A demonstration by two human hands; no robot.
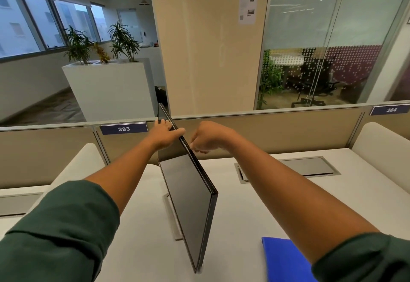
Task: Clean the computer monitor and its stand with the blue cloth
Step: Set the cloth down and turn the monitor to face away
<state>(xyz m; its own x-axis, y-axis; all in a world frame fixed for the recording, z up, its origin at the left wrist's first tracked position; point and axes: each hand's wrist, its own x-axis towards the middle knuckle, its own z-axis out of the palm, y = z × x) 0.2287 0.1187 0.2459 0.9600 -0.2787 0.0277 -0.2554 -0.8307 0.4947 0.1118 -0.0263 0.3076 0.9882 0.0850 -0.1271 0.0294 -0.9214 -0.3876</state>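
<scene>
A thin black monitor (188, 195) stands on the white desk, turned almost edge-on so its dark screen faces left. Its grey stand base (172, 217) shows on the desk under the screen. My left hand (165, 133) grips the monitor's top edge near the far corner, thumb on the near side. My right hand (209, 137) is curled against the back of the same edge, a little nearer to me. The folded blue cloth (281, 259) lies on the desk at the lower right, under my right forearm, apart from both hands.
The white desk (255, 204) has a grey cable hatch (308, 167) set into it at the right. A beige partition (277, 130) with labels 383 and 384 runs behind. A white planter (111, 88), a pillar and glass walls lie beyond.
</scene>
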